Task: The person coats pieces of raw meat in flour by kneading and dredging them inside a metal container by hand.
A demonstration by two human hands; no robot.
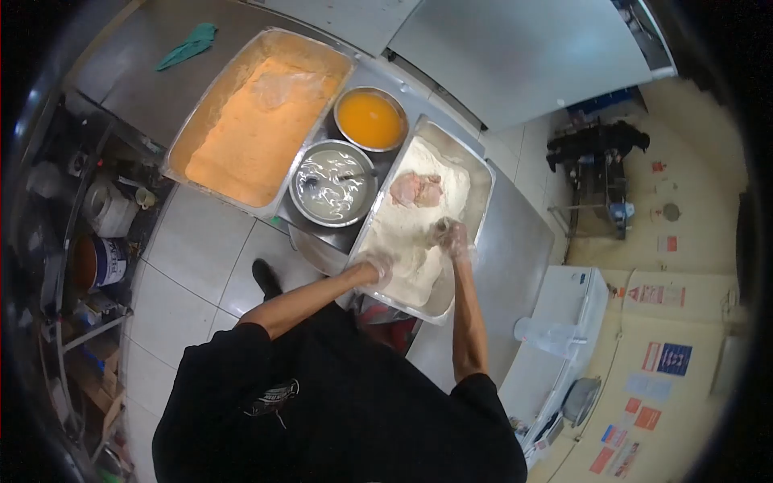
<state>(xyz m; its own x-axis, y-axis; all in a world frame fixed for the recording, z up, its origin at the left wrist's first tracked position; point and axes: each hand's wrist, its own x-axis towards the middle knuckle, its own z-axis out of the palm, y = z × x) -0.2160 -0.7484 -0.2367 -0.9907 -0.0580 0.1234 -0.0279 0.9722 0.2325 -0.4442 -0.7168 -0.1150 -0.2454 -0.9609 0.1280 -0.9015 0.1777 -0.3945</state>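
Pale flour fills a long metal tray (481,211), and pieces of raw meat (416,190) lie on it toward the far end. My left hand (377,270), in a clear glove, is low over the flour at the tray's near left side; its fingers are blurred. At the right side of the same tray is my right hand (452,237), also gloved, with its fingers closed around something dark and floury that I cannot make out. Left of this tray stand a metal bowl of cloudy liquid (332,183) and a bowl of orange liquid (370,118).
A large tray of orange powder (250,137) with a clear plastic piece on it stands at the left. A green cloth (190,47) lies on the back counter. Shelves with tubs (101,262) are at far left, a white freezer (555,322) at right.
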